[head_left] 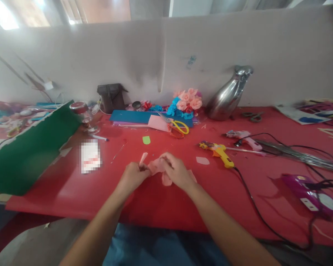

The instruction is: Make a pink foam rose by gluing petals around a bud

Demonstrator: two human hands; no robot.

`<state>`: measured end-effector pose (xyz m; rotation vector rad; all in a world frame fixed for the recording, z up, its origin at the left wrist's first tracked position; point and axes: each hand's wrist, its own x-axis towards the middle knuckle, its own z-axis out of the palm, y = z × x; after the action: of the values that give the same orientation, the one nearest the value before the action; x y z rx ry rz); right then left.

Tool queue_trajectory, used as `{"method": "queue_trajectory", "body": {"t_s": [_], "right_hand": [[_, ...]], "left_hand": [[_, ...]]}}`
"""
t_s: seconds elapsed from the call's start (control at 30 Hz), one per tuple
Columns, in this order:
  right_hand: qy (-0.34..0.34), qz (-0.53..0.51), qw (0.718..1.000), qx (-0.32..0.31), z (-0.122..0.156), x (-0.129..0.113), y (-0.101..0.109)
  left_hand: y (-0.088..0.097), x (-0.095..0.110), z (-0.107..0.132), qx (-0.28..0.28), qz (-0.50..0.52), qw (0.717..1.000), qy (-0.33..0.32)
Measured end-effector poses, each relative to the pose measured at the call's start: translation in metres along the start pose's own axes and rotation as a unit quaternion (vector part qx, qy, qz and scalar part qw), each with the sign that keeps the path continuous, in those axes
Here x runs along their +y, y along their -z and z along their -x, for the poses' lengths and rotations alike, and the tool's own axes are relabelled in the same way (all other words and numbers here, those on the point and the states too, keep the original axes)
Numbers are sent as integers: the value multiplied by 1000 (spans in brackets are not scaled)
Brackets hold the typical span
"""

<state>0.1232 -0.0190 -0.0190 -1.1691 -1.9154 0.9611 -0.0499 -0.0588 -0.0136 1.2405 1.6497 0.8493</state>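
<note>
Over the red tabletop, my left hand [133, 176] pinches one side of a pale pink paper petal [155, 166], and a pink strip sticks up beside its thumb. The fingers of my right hand [175, 170] close on the petal's other side, so it stretches between both hands. More pink petals [167, 180] lie on the table under my right hand, partly covered by it. Farther right rests a single loose pink petal [202, 160]. A small green paper piece [146, 140] sits beyond my hands.
A yellow glue gun [223, 155] and a pink glue gun [249, 139] lie right, with trailing cords and a purple power strip [313, 195]. Behind are yellow-handled scissors [179, 126], paper flowers [187, 101], a metal jug [229, 94] and a glass jar [86, 117]. A green board [36, 151] stands left.
</note>
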Motion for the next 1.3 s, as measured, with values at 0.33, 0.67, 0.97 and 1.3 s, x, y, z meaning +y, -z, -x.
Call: {"method": "queue_trajectory", "body": {"t_s": [0.33, 0.67, 0.97, 1.3], "right_hand": [[20, 52, 998, -24, 2, -2, 1], [-43, -102, 978, 179, -6, -2, 12], [-39, -128, 974, 184, -4, -3, 9], [-30, -146, 974, 173, -5, -1, 13]], "left_hand": [[6, 7, -5, -23, -37, 998, -39], [1, 17, -25, 10, -87, 994, -58], [-7, 18, -16, 32, -159, 985, -56], [-40, 64, -47, -117, 229, 966, -40]]}}
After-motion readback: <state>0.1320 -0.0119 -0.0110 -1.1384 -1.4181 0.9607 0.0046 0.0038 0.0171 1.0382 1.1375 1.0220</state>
